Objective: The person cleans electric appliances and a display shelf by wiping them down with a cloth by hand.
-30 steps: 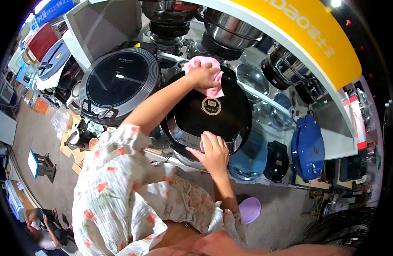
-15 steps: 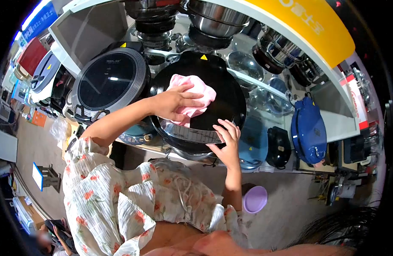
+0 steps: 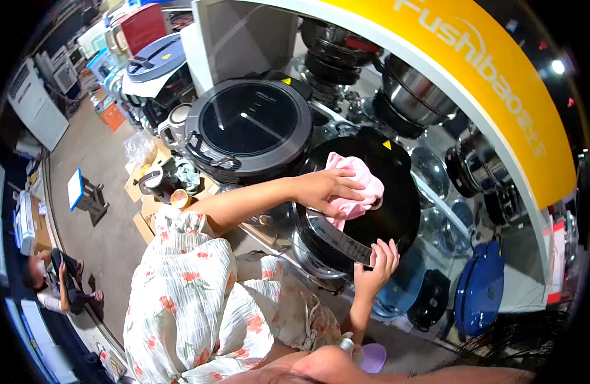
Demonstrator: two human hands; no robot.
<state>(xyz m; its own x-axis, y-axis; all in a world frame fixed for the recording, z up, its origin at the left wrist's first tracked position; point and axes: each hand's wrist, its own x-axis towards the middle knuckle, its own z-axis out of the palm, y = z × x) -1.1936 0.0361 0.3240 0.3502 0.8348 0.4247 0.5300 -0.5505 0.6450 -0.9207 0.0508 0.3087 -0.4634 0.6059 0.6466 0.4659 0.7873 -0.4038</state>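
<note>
One cloth [image 3: 366, 181] lies under open left hand [image 3: 329, 191] on one lid [image 3: 392, 214], right hand [image 3: 378, 265] open

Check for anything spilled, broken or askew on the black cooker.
Nothing stands out. The black cooker shows no visible spill or damage; the left hand presses a pink cloth on it, hiding part of its top.

Cloth [image 3: 357, 185]: plain pink. Large pan [image 3: 391, 217]: glossy black; triangular label [image 3: 387, 145], yellow. Ringed pan [image 3: 247, 121], 11 o'clock: black centre, grey rim of concentric rings. Sign [image 3: 493, 70], 2 o'clock: yellow, white lettering. Oval cooker [image 3: 479, 288], 4 o'clock: deep blue. Bucket [image 3: 373, 358], 5 o'clock: pale purple. Shirt [image 3: 179, 281], 8 o'clock: white, scattered orange-red flowers. Box [image 3: 142, 29], 11 o'clock: dark red. Floor [image 3: 122, 166], 9 o'clock: greyish brown.
</note>
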